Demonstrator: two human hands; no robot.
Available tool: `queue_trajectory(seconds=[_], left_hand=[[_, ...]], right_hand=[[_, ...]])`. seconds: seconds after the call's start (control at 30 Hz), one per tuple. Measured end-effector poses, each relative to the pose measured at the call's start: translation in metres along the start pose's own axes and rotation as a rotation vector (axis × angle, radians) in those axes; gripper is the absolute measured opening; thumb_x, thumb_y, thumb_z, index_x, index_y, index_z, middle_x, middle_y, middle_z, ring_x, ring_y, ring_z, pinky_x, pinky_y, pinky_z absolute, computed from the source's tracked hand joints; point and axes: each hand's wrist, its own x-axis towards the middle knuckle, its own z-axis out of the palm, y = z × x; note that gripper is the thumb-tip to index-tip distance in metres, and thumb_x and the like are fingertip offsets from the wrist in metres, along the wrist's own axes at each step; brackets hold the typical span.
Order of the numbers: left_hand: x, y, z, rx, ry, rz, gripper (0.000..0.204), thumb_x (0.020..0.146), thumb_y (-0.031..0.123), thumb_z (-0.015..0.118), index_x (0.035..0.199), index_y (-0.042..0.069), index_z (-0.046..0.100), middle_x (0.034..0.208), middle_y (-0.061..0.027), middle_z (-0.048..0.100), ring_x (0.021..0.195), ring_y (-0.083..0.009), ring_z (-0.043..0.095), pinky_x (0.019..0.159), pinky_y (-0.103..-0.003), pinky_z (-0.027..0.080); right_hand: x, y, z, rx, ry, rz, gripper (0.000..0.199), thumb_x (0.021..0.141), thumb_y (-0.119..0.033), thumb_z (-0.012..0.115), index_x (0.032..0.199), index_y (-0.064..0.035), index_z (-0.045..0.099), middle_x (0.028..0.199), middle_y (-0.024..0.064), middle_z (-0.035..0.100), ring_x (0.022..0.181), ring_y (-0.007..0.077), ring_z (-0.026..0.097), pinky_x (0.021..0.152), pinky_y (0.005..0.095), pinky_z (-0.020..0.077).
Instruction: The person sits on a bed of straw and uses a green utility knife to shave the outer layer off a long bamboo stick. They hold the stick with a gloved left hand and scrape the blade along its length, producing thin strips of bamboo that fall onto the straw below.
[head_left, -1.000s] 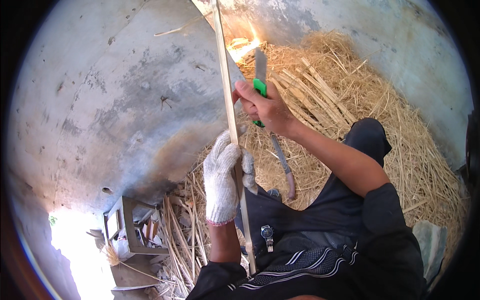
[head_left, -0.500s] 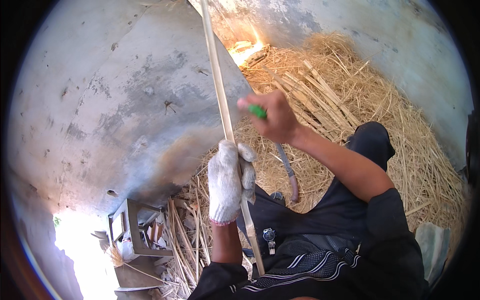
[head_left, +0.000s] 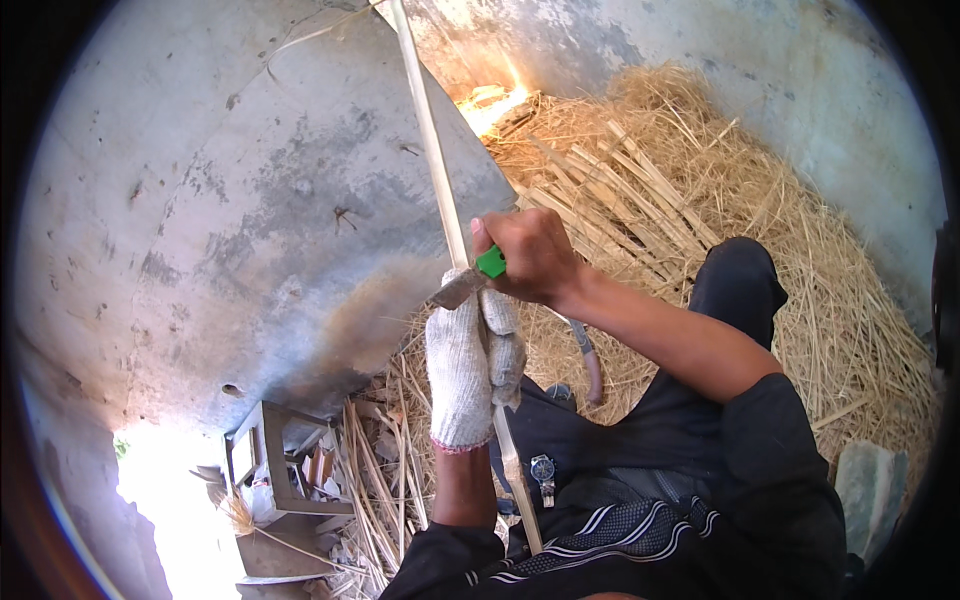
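Gripping the pale strip (head_left: 432, 155) in my gloved left hand (head_left: 462, 365), right hand (head_left: 537, 258) clenched round the green-handled knife (head_left: 491, 262), I judge a slip could drive the blade (head_left: 458, 290) into the gloved fingers (head_left: 505, 350) just beside it.

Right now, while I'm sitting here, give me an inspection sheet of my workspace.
Surface: floor strewn with straw-like shavings.
Job's things: long pale strip, held lengthwise; green-handled knife, its blade across the strip close by the gloved fingertips.
Clutter: split strips piled on the shavings; a wooden-handled tool near the legs; a wristwatch at the lap.
Hands: left hand, gloved, grips the strip; right hand, bare, grips the knife.
Cables: nothing seen.
Surroundings: stained grey walls; a boxy frame at lower left; a bright patch ahead, sunlight or flame unclear.
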Motion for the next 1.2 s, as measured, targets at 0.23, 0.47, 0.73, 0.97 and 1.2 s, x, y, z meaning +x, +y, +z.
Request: queue_trajectory(seconds=[0.23,0.47,0.73,0.97,1.2], left_hand=[[-0.003,-0.008,-0.005,-0.096,-0.065,0.021,0.047,0.103,0.044,0.039,0.077,0.007,0.051,0.042,-0.0048,0.04,0.026,-0.0136,0.035,0.022,-0.026,0.028],[-0.028,-0.023,0.019,0.005,-0.105,-0.095,0.051,0.104,0.047,0.035,0.069,0.012,0.046,0.038,0.0012,0.032,0.024,-0.011,0.029,0.021,-0.025,0.024],[0.017,-0.006,0.007,0.008,-0.139,0.041,0.045,0.099,0.044,0.043,0.079,0.005,0.054,0.04,-0.0009,0.038,0.024,-0.0121,0.033,0.02,-0.026,0.03],[0.041,0.006,-0.009,-0.023,-0.212,0.083,0.039,0.096,0.033,0.042,0.089,-0.001,0.058,0.044,-0.0037,0.042,0.028,-0.0139,0.036,0.025,-0.027,0.032],[0.037,0.004,-0.007,0.053,-0.302,0.038,0.037,0.1,0.033,0.043,0.098,-0.001,0.057,0.048,-0.007,0.047,0.032,-0.0186,0.043,0.031,-0.03,0.041]], right_hand=[[0.005,0.004,0.007,0.022,0.06,-0.022,0.031,0.089,-0.012,0.055,0.059,-0.0075,0.055,0.043,0.0105,0.051,0.035,0.0231,0.052,0.036,0.0363,0.0394],[0.055,0.082,-0.001,-0.268,0.043,0.493,0.039,0.092,-0.023,0.054,0.056,-0.0075,0.054,0.042,0.0013,0.045,0.035,0.0144,0.041,0.036,0.0336,0.0306],[0.039,0.073,-0.021,0.132,0.045,0.487,0.035,0.087,-0.014,0.053,0.053,-0.0087,0.053,0.041,0.0013,0.039,0.034,0.0101,0.029,0.032,0.0326,0.0223],[0.019,0.016,-0.011,0.414,-0.04,0.139,0.045,0.095,-0.031,0.055,0.056,-0.008,0.054,0.042,-0.0027,0.036,0.038,0.011,0.033,0.04,0.0317,0.0271],[0.035,-0.003,-0.037,0.578,-0.044,0.365,0.049,0.097,-0.038,0.055,0.06,-0.0057,0.053,0.046,-0.0021,0.038,0.045,0.0084,0.034,0.044,0.0307,0.028]])
